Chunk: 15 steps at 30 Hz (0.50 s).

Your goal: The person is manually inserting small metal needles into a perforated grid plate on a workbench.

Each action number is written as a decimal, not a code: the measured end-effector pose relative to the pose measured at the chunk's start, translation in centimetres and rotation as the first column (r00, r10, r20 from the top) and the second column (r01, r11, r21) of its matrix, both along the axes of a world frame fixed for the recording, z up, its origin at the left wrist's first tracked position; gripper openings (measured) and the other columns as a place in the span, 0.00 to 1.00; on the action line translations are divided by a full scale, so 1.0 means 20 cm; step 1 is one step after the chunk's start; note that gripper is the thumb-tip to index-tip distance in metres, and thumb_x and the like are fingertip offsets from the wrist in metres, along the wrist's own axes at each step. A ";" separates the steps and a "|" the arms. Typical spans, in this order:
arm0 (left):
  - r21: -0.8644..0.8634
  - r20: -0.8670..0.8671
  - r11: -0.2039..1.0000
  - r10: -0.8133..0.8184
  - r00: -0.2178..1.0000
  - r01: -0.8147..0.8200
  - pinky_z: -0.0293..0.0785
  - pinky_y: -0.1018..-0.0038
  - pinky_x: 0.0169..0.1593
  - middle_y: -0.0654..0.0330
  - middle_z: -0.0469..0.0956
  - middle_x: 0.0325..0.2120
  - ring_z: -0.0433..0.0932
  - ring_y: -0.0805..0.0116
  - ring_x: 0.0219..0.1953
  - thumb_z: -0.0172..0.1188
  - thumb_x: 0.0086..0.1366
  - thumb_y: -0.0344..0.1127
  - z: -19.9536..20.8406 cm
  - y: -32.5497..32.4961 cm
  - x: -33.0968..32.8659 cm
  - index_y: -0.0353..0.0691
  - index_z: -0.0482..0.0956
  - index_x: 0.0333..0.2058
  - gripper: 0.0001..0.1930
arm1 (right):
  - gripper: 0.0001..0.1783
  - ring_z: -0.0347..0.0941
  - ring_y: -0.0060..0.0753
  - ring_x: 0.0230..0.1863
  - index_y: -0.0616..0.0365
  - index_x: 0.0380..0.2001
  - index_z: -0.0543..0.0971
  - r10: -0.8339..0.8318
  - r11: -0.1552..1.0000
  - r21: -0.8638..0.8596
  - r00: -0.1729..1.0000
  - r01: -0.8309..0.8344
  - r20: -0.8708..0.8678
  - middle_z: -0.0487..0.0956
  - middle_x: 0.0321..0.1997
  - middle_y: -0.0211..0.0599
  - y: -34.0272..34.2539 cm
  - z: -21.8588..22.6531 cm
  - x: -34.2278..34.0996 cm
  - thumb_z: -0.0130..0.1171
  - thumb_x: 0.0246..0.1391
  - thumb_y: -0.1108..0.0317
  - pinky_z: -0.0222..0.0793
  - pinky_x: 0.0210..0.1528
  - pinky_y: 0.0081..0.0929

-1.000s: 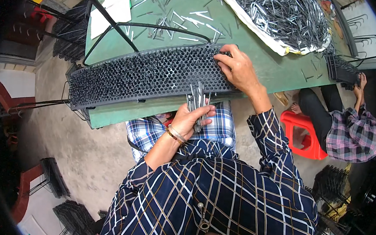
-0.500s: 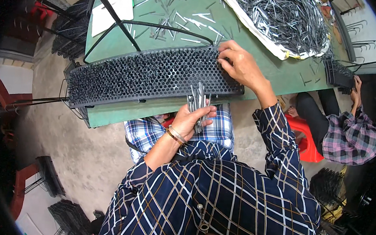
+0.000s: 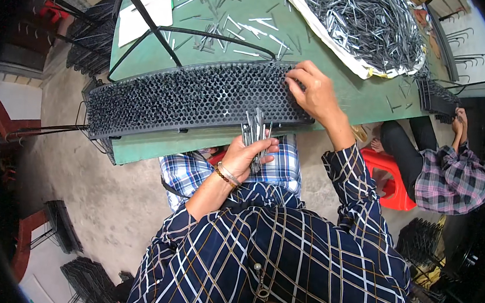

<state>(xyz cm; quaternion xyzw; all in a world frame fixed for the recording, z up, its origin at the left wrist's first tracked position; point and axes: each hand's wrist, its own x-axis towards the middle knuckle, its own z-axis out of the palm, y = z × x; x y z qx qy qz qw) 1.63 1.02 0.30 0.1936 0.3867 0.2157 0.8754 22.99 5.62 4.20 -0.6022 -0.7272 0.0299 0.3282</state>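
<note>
A long black perforated rack (image 3: pixel 245 115), full of small round holes, lies slantwise along the near edge of the table. Its left and middle holes carry many short dark pieces standing up, while bare holes show toward the right. My left hand (image 3: pixel 245 152) is closed around a bundle of thin grey metal rods (image 3: pixel 257 127), held upright just in front of the rack. Over the rack's right end, my right hand (image 3: pixel 315 97) has thumb and fingers drawn together close to the holes. Whatever sits between those fingertips is too small to make out.
The green table (image 3: pixel 349 94) bears loose rods (image 3: pixel 252 30), a white cloth (image 3: pixel 144 21) and a large white sack (image 3: pixel 368 73) heaped with rods. Black bars (image 3: pixel 160 39) rise behind the rack. At right a person (image 3: pixel 451 176) sits on a red stool (image 3: pixel 391 180), handling another rack.
My right hand has shifted slightly right and toward me along the rack's right end. The left hand with its bundle of rods stays in place.
</note>
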 end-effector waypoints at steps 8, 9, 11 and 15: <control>0.005 0.032 1.000 0.012 0.999 -0.012 0.79 0.77 0.36 0.55 0.78 0.36 0.79 0.69 0.37 0.58 0.60 0.28 0.00 -0.01 0.01 0.38 0.72 0.43 0.12 | 0.06 0.73 0.42 0.26 0.56 0.23 0.79 -0.090 0.995 -0.012 0.965 0.096 0.248 0.71 0.26 0.35 -0.05 -0.01 -0.07 0.62 0.45 0.66 0.69 0.29 0.36; 0.006 0.026 1.000 0.008 1.000 -0.008 0.79 0.77 0.36 0.55 0.78 0.36 0.79 0.69 0.37 0.58 0.60 0.28 0.00 -0.01 0.01 0.38 0.72 0.43 0.12 | 0.06 0.73 0.42 0.26 0.55 0.22 0.78 -0.105 0.994 -0.010 0.952 0.112 0.288 0.70 0.25 0.36 -0.05 -0.01 -0.08 0.62 0.45 0.66 0.69 0.29 0.37; 0.011 0.016 1.000 0.011 1.000 -0.011 0.79 0.76 0.36 0.55 0.78 0.36 0.79 0.69 0.37 0.58 0.60 0.28 0.00 -0.01 0.00 0.38 0.72 0.43 0.12 | 0.06 0.73 0.43 0.26 0.55 0.22 0.78 -0.132 0.989 -0.030 0.948 0.147 0.289 0.71 0.26 0.36 -0.05 -0.03 -0.10 0.62 0.45 0.66 0.69 0.29 0.37; 0.020 0.016 1.000 0.017 1.000 -0.018 0.79 0.76 0.37 0.55 0.79 0.36 0.79 0.69 0.37 0.58 0.60 0.28 0.00 -0.01 -0.01 0.38 0.72 0.43 0.12 | 0.06 0.73 0.45 0.26 0.56 0.22 0.78 -0.189 0.976 -0.055 0.941 0.212 0.280 0.71 0.26 0.37 -0.06 -0.03 -0.14 0.61 0.46 0.66 0.69 0.29 0.39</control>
